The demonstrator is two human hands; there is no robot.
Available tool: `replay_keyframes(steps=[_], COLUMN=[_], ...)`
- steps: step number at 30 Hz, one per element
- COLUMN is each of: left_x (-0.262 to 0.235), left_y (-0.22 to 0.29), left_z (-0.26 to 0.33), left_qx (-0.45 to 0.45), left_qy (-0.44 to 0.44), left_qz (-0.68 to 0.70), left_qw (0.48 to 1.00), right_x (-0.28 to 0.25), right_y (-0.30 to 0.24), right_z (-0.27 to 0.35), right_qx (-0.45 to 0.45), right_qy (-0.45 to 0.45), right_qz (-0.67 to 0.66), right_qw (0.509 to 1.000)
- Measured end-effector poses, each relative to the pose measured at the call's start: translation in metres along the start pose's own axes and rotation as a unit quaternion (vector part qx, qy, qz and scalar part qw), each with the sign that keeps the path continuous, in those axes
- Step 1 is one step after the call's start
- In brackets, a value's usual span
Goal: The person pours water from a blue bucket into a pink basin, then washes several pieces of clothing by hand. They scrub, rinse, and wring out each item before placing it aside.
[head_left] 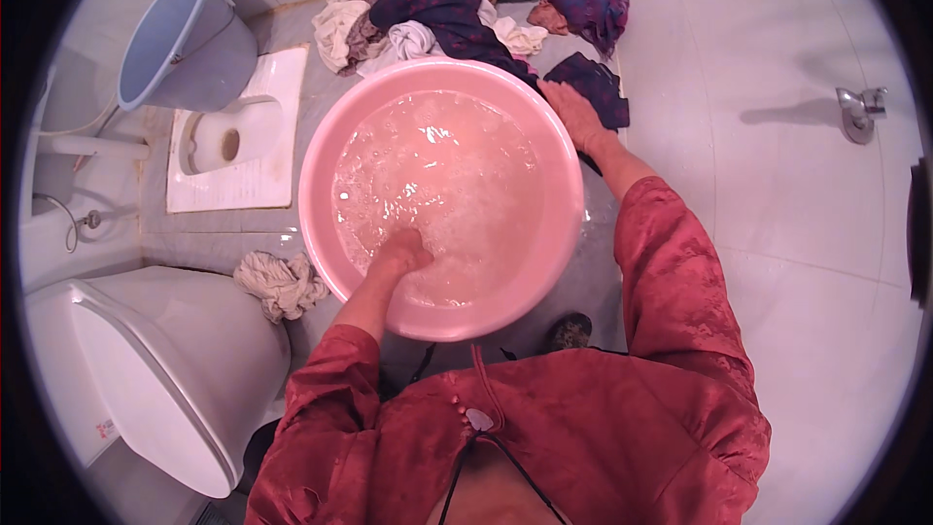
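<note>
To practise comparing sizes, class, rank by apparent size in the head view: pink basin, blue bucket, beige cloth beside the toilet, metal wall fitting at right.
1. Pink basin
2. Blue bucket
3. Beige cloth
4. Metal fitting

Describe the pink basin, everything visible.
The pink basin is round, wide and seemingly plastic, with a smooth rolled rim and sloping inner walls. It stands upright on the grey floor, right of the squat toilet, with a clothes pile beyond its far rim. It holds cloudy, bubbly water. The left hand is partly in the water; the right hand is at the far-right rim, its contact unclear. The bottom is hidden.
</note>
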State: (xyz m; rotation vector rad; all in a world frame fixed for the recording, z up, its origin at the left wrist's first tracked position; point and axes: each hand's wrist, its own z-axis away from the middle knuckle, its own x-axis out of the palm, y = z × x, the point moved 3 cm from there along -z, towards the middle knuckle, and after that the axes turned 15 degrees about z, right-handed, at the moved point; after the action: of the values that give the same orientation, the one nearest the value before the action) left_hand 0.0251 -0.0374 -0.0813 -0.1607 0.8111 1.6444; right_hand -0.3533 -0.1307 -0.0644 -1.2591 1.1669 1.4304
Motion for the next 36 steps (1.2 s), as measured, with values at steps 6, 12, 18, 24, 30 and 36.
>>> replay_keyframes(steps=[6, 12, 18, 24, 30, 36], left_x=[0.009, 0.005, 0.011, 0.012, 0.022, 0.021], left_y=[-0.016, -0.012, -0.019, -0.004, -0.012, -0.011], left_z=[0.009, 0.008, 0.002, 0.005, 0.002, 0.000], left_qx=[-0.024, 0.008, 0.031, 0.041, 0.028, 0.012], left_qy=[-0.081, -0.075, -0.075, -0.044, -0.086, -0.099], left_qz=[-0.025, -0.030, -0.070, -0.067, -0.079, -0.105], left_qw=[0.996, 0.997, 0.994, 0.996, 0.993, 0.989], right_x=[0.004, 0.001, -0.014, -0.019, -0.023, -0.004], right_y=[-0.043, -0.017, 0.010, 0.037, -0.013, -0.021], right_z=[-0.022, 0.004, 0.060, 0.012, -0.091, -0.085], right_qx=[0.152, 0.103, 0.003, 0.099, 0.177, 0.230], right_qy=[-0.101, -0.134, -0.289, -0.372, 0.071, 0.009], right_qz=[0.029, -0.085, 0.007, -0.213, -0.260, -0.331], right_qw=[0.983, 0.982, 0.957, 0.898, 0.947, 0.915])
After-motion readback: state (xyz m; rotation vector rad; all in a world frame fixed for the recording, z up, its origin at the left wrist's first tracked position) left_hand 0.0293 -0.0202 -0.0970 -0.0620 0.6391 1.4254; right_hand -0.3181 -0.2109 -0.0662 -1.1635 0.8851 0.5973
